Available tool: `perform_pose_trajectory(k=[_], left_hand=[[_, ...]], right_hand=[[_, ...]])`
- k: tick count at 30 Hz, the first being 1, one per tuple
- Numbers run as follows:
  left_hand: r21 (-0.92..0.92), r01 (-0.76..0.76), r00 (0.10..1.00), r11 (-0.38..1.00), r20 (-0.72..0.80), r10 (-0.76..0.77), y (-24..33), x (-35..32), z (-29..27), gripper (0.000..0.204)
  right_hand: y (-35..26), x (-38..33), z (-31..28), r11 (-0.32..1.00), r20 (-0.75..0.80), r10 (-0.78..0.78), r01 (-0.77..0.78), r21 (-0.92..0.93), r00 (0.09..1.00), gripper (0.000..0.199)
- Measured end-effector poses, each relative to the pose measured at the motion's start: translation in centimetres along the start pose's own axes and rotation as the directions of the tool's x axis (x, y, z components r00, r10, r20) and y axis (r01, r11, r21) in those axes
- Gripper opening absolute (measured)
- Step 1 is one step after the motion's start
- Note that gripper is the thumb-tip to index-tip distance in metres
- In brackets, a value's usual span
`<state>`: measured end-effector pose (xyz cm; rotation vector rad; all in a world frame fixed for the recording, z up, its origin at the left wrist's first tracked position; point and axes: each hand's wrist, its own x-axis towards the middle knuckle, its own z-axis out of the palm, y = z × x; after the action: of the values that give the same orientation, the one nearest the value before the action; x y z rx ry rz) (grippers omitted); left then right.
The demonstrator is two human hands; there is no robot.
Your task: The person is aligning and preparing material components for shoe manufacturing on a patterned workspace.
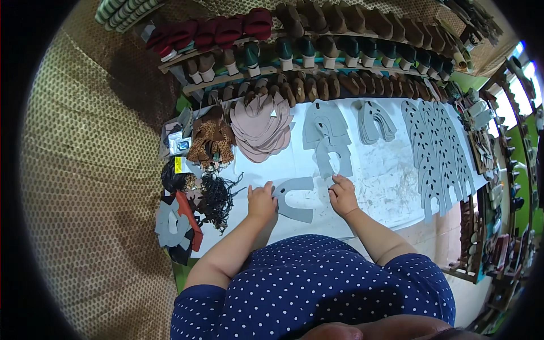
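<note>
- From my remote seat I see rows of shoe shapes (319, 20), brown, green and dark red, filling racks well beyond both hands.
- A white tabletop (374, 170) lies under and ahead of both hands, scuffed with dark marks to the right of the right hand.
- Long columns of overlapping grey pieces (436, 153) run down the table well to the right of the right hand, with small dark slots showing.
- A fanned pile of pale pink pieces (258, 136) sits straight ahead of the left hand.
- Grey cut-outs (314, 119) lie overlapping ahead of the right hand — their nearest end is just beyond its fingertips.
- A leopard-patterned bundle (211, 139) rests ahead and to the left of the left hand.
- A black stringy tangle (217, 198) lies near the left hand, on its outer side; past it I make out a red piece (188, 215).
- A small stack of grey arches (368, 127) stands apart, ahead and to the right of the right hand.
- The single grey U-shaped piece (281, 198) lies between my two hands, its closed end at the left one and its opening toward the right.
- My left hand (262, 202) touches that closed end, fingers partly spread; I cannot tell whether they pinch it.
- My right hand (343, 197) has its fingers bent forward — whether they pinch anything, I cannot tell.
</note>
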<state>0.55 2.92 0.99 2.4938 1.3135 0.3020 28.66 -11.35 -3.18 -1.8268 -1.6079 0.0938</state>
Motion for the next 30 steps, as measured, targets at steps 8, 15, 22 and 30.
perform_pose_trajectory(k=[8,15,22,30], left_hand=[[-0.328,0.16,0.981,0.931,0.157,-0.113,3.3,4.9,-5.3,0.024],[-0.694,0.154,0.981,0.704,0.022,-0.192,8.9,7.2,-9.9,0.034],[-0.78,0.509,0.752,0.363,0.198,-0.629,-0.6,2.1,-1.4,0.034],[-0.374,0.573,0.794,0.729,0.032,-0.607,-4.1,-4.1,-1.0,0.035]], right_hand=[[0.1,0.0,0.2,1.0,-0.004,0.017,-0.016,0.011,1.0,0.011],[0.3,-0.1,0.4,1.0,-0.039,-0.01,0.009,-0.011,0.999,0.013],[0.3,0.0,0.5,1.0,-0.013,0.02,-0.02,0.016,1.0,0.011],[-0.1,0.2,0.1,1.0,-0.007,0.007,-0.007,0.029,1.0,0.011]])
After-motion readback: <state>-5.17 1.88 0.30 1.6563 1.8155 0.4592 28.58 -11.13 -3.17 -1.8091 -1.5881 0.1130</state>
